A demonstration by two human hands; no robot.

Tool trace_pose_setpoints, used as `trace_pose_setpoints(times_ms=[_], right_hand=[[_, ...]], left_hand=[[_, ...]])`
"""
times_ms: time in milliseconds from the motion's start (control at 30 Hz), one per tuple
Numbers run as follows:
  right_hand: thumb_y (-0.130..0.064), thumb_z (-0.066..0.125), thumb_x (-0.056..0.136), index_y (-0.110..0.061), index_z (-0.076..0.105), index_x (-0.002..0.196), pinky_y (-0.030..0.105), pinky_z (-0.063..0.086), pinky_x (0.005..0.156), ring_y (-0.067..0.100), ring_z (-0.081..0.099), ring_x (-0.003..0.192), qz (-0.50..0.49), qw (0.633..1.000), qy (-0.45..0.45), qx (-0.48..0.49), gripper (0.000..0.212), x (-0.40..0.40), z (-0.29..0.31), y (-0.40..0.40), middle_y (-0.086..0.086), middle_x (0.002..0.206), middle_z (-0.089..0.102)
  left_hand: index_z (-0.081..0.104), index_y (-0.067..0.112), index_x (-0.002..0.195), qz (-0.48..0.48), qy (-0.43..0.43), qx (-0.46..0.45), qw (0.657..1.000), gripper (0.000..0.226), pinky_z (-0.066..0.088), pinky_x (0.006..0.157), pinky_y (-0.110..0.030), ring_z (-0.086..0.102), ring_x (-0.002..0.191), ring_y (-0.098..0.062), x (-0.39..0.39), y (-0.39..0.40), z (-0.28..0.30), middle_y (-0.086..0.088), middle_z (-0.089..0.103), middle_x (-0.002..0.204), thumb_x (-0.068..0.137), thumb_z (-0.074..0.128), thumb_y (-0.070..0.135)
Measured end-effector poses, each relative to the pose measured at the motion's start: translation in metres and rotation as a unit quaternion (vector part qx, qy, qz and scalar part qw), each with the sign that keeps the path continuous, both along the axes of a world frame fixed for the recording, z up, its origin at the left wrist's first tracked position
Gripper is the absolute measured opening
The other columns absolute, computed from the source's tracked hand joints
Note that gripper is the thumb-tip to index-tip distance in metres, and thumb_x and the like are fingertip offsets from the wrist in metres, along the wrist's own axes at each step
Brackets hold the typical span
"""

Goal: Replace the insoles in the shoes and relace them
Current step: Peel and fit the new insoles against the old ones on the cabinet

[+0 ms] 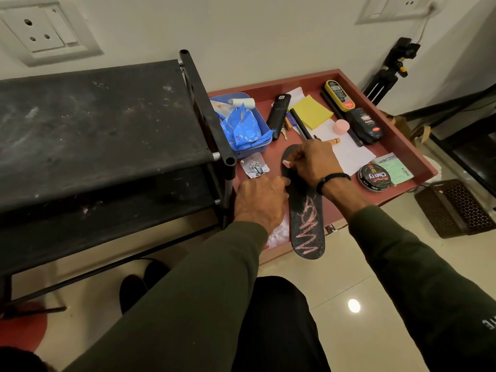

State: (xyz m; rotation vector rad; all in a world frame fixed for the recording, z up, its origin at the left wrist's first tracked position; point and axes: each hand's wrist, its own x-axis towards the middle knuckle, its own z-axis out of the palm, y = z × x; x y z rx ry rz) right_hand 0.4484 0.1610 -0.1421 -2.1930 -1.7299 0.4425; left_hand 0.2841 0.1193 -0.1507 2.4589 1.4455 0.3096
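Blue tray of wipe packets beside black insole

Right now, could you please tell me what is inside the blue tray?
The blue tray holds blue-and-white packets and a small white roll near its back. Whatever lies beneath the packets is covered and cannot be seen.

A single wide-angle view comes from the person's head, looking forward and steeply down past both sleeved forearms. It sits close above the red tray on the floor, which fills the middle and right, with the black shoe rack at left. The wall with its sockets closes the top edge, and straight lines bow toward the frame's edges.
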Motion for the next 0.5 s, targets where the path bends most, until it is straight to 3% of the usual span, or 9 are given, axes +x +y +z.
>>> trace_pose_setpoints(times_ms=[133,300,500], right_hand=[[-0.013,0.073,0.091,-0.013,0.08,0.098,0.024,0.047,0.08,0.022,0.069,0.095,-0.001,1.0,-0.022,0.021,0.01,0.003,-0.003,-0.048,0.006,0.101,0.076],[-0.009,0.07,0.091,-0.012,0.079,0.096,0.022,0.044,0.067,0.019,0.06,0.08,0.049,0.998,-0.027,0.034,0.01,-0.001,-0.008,-0.105,0.007,0.096,0.068],[-0.012,0.072,0.09,-0.015,0.078,0.1,0.026,0.047,0.072,0.019,0.06,0.084,0.086,0.995,-0.034,0.031,0.012,0.004,-0.018,-0.132,0.005,0.097,0.067]], left_hand=[[0.059,0.036,0.137,-0.002,0.003,0.004,1.0,0.035,0.052,0.091,-0.041,0.068,0.105,-0.029,0.001,0.0,-0.003,-0.001,0.071,0.116,0.103,0.052,0.04],[0.055,0.035,0.141,-0.005,0.005,0.01,1.0,0.039,0.05,0.094,-0.04,0.065,0.113,-0.024,0.001,0.001,-0.006,0.001,0.067,0.126,0.103,0.053,0.041],[0.055,0.034,0.142,-0.003,0.003,0.009,1.0,0.04,0.05,0.095,-0.04,0.064,0.115,-0.023,0.001,0.001,-0.007,0.001,0.067,0.128,0.103,0.054,0.043]])
